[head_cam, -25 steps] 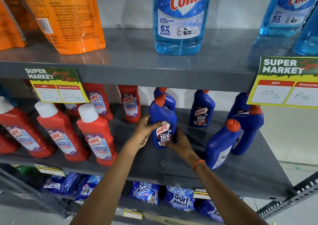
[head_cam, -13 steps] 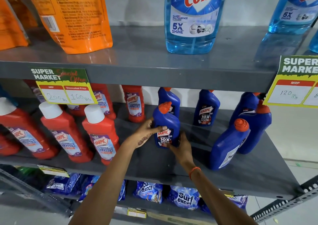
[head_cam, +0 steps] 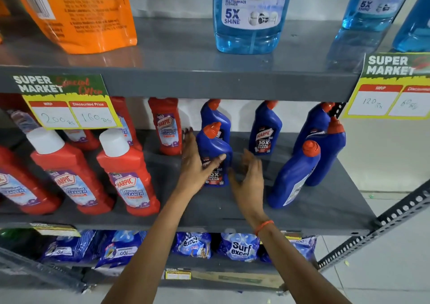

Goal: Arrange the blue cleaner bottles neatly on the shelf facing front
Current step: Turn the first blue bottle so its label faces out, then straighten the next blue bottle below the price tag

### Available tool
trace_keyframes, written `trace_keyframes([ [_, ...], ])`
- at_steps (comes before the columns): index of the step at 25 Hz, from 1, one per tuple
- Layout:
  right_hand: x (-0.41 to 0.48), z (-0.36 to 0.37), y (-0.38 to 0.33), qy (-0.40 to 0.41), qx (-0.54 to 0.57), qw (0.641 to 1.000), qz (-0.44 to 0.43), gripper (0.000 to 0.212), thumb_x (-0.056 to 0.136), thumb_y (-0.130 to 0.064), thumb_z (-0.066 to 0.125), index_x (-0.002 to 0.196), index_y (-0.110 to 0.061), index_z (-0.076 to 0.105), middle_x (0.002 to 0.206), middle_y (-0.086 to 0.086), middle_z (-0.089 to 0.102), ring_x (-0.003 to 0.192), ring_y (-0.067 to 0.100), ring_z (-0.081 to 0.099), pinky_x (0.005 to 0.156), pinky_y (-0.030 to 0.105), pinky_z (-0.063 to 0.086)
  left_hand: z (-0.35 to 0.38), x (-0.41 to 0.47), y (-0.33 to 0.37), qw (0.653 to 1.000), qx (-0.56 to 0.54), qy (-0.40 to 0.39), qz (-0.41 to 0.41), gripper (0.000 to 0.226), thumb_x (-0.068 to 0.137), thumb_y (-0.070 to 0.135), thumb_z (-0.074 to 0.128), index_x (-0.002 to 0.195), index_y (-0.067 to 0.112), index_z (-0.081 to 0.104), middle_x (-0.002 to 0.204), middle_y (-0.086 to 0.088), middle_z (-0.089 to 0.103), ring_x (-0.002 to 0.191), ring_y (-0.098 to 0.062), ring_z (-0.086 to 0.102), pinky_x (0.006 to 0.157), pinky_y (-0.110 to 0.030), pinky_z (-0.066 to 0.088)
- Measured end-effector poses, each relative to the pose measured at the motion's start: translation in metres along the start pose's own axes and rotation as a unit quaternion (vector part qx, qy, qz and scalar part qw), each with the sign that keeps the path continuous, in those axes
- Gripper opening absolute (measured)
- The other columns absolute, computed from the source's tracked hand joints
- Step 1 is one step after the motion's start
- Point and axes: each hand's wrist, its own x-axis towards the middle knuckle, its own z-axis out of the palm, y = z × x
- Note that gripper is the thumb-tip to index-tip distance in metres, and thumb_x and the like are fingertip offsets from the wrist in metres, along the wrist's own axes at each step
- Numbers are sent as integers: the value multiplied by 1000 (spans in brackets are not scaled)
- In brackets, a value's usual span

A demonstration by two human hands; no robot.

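A blue Harpic cleaner bottle (head_cam: 213, 149) with an orange cap stands upright on the grey middle shelf (head_cam: 325, 207), label to the front. My left hand (head_cam: 196, 164) grips its left side, thumb across its front. My right hand (head_cam: 249, 175) hovers just right of it, fingers spread, holding nothing. Directly behind stands a second blue bottle (head_cam: 215, 115). A third (head_cam: 265, 129) faces front at the back. At the right, three more blue bottles cluster: one at the back (head_cam: 313, 123), one in the middle (head_cam: 330, 157), and a front one (head_cam: 293, 175) leaning, label turned sideways.
Red Harpic bathroom cleaner bottles (head_cam: 126, 175) fill the shelf's left half. Above are an orange pouch (head_cam: 81, 12) and light-blue Colin bottles (head_cam: 250, 12); price cards (head_cam: 67, 103) hang from that shelf's edge. Surf Excel packets (head_cam: 239, 248) lie on the shelf below.
The held blue bottle went back and down onto the shelf, in front of the rear bottle. My right hand came off it and opened; my left hand stays on it.
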Motion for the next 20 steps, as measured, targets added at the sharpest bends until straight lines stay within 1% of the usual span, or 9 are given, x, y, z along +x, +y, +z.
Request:
trace_keyframes([
  [2,-1,-27,-30,71,54,994,-67,40,85,-10,61,123,-9,47,111,13,57,97,23,62,83,32,55,11,-12,20,993,77,54,69,99,76,65,48,146,15,1,159,-12,6,146,-24,7,118,-48,19],
  [5,10,-71,-61,157,76,969,-177,24,87,-6,55,110,1,51,102,12,59,89,28,61,81,28,52,34,-24,57,980,99,97,139,85,85,49,49,146,13,2,158,-8,4,145,-18,2,120,-46,12],
  [8,21,-108,-51,213,85,954,-193,17,90,-8,51,107,-10,51,104,5,56,91,36,59,82,37,50,68,-33,79,984,64,63,151,79,87,36,58,146,16,10,153,7,10,141,-4,8,116,-17,11],
  [10,22,-124,-16,225,80,962,-135,19,91,-8,50,108,-17,49,106,3,53,97,37,56,87,44,49,94,-37,87,990,31,32,134,71,83,27,66,141,11,29,142,7,36,132,-4,33,103,-2,24],
  [13,13,-131,60,151,59,987,-22,22,87,-17,44,108,-17,50,108,9,53,101,36,53,90,56,45,127,-41,91,996,15,-39,73,55,75,25,75,124,9,53,121,-6,64,109,-16,59,87,-14,43],
  [15,4,-131,93,47,74,991,99,28,82,-24,42,108,-22,53,111,17,54,105,37,53,94,53,45,144,-41,90,998,29,-43,44,56,72,22,77,122,9,55,119,-12,66,107,-23,61,81,-14,40],
  [16,1,-131,101,6,72,988,140,38,81,-28,41,115,-17,53,116,18,53,110,37,53,97,48,45,150,-40,89,998,37,-30,33,58,72,21,78,123,9,55,118,-13,66,107,-26,62,78,-13,39],
  [18,-3,-132,112,-49,53,985,159,55,82,-34,39,130,-7,45,128,19,50,118,35,51,102,44,43,157,-38,90,999,44,-8,15,58,71,22,78,123,9,56,118,-13,67,107,-27,62,77,-14,39],
  [20,-7,-133,115,-88,43,984,149,60,86,-37,39,138,-9,37,137,16,44,127,30,46,108,44,38,160,-37,89,999,40,3,0,55,70,26,79,119,9,59,115,-12,68,104,-25,64,81,-22,46],
])
